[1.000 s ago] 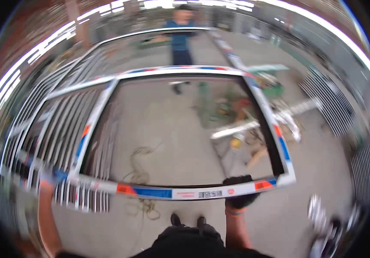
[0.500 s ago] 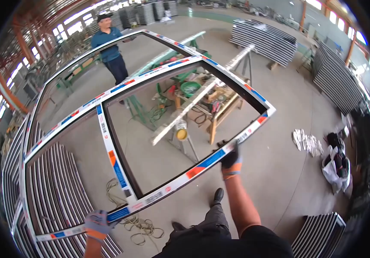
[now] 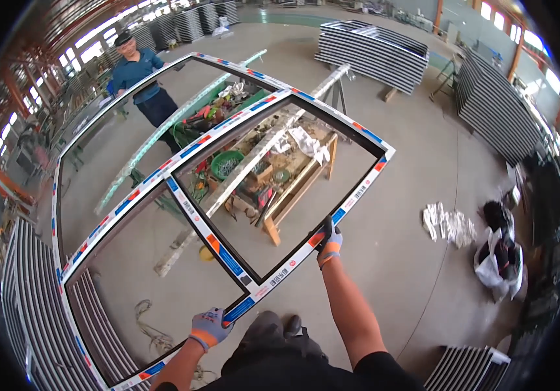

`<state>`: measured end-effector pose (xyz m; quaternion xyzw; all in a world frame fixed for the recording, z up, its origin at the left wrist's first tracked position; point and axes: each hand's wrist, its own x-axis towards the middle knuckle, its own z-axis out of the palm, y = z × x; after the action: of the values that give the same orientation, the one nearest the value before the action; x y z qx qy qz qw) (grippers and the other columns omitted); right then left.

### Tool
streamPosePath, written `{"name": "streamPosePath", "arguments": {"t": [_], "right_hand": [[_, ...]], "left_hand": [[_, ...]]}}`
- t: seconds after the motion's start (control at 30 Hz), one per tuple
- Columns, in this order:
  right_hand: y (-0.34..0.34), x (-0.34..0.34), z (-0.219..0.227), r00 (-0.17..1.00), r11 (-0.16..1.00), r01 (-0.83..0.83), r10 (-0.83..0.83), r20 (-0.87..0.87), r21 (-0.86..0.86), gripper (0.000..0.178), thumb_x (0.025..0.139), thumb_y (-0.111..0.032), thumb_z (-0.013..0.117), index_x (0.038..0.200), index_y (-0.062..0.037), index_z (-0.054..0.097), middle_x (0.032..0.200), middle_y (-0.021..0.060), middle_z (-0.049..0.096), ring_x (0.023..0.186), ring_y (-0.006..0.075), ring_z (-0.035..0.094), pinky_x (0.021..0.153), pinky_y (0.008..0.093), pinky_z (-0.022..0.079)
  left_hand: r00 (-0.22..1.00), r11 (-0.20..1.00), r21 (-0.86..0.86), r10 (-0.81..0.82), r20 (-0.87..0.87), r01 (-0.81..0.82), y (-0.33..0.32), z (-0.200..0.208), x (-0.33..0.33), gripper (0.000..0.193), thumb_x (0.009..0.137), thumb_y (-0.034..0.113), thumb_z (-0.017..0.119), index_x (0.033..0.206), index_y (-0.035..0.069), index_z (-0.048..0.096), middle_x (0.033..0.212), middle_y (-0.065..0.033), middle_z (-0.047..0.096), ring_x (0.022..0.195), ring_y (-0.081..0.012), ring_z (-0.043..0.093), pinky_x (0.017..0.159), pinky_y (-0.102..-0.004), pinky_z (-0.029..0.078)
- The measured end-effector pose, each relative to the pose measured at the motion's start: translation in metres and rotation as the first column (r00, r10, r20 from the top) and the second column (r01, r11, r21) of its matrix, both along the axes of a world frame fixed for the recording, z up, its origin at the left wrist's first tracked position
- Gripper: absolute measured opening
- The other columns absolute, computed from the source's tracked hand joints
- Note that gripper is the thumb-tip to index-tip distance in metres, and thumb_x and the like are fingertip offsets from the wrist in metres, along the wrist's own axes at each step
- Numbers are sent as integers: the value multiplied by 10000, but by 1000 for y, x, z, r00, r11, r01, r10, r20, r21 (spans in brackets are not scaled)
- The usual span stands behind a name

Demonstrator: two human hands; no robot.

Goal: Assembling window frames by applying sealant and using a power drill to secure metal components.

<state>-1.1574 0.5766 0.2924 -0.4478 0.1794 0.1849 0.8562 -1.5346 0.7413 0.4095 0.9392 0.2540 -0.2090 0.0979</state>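
Note:
A large window frame [image 3: 189, 209], covered with white, blue and orange protective film, is held up tilted in front of me. Its bars divide it into one long far opening and two nearer ones. My left hand [image 3: 211, 327], in a grey and orange glove, grips the near rail by the lower end of the short bar. Farther right on that same rail, my right hand [image 3: 330, 241] is closed around it in a matching glove with a dark palm. At the frame's far side stands a person [image 3: 138, 81] in a blue shirt, whose hands I cannot make out clearly.
Beyond the frame, a wooden bench [image 3: 293, 202] holds tools and a green basin [image 3: 226, 164]. A long whitish beam [image 3: 254, 156] rests across there. Stacked frames [image 3: 371, 55] stand at the back, with more stacks [image 3: 29, 306] at left. White gloves [image 3: 448, 225] and a bag [image 3: 498, 267] lie at right.
The window frame has swung round, its right corner moving left and its near left corner dropping. Both hands still hold the near rail. The far person's head has turned toward the frame.

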Motion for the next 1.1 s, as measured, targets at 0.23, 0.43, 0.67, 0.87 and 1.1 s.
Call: {"name": "streamPosePath", "arguments": {"t": [0.23, 0.43, 0.67, 0.87, 1.1], "right_hand": [[30, -82, -64, 983, 970, -68, 105, 150, -232, 305, 844, -384, 754, 1021, -185, 605, 835, -22, 595, 730, 145, 600, 532, 372, 513], [63, -235, -56, 940, 935, -325, 336, 59, -145, 282, 909, -282, 732, 1074, -90, 607, 951, 16, 642, 850, 113, 614, 737, 284, 526], [77, -292, -93, 936, 932, -352, 349, -50, -81, 274, 956, -363, 671, 1061, -116, 620, 864, -40, 577, 775, 73, 524, 674, 258, 452], [91, -274, -160, 960, 949, -281, 276, -49, -143, 455, 940, -501, 628, 1195, -127, 590, 907, -14, 605, 797, 139, 590, 682, 318, 509], [93, -269, -101, 867, 819, -497, 484, -120, -286, 698, 820, -789, 534, 1148, -174, 575, 935, 9, 633, 771, 207, 626, 615, 329, 466]], "left_hand": [[996, 991, -102, -78, 31, 81, 19, -50, 5, 473, 864, 497, 571, 1105, 91, 605, 1104, -124, 677, 1032, -302, 656, 872, -454, 503], [990, 986, -134, -83, 110, 97, 25, -101, 18, 478, 851, 447, 600, 1150, 74, 594, 1127, -152, 675, 1070, -310, 651, 881, -435, 513], [979, 979, -190, -34, 202, 73, 19, -133, 13, 486, 811, 404, 671, 1158, 71, 599, 1144, -167, 667, 1070, -335, 649, 905, -447, 512], [897, 993, -104, -12, 443, 64, 11, -175, 10, 446, 813, 325, 670, 1166, 65, 585, 1131, -168, 657, 1059, -340, 641, 879, -460, 515], [867, 1000, 23, 2, 499, -15, -2, -157, -59, 423, 871, 254, 605, 1254, 79, 562, 1154, -147, 594, 1111, -323, 562, 964, -449, 438]]}}
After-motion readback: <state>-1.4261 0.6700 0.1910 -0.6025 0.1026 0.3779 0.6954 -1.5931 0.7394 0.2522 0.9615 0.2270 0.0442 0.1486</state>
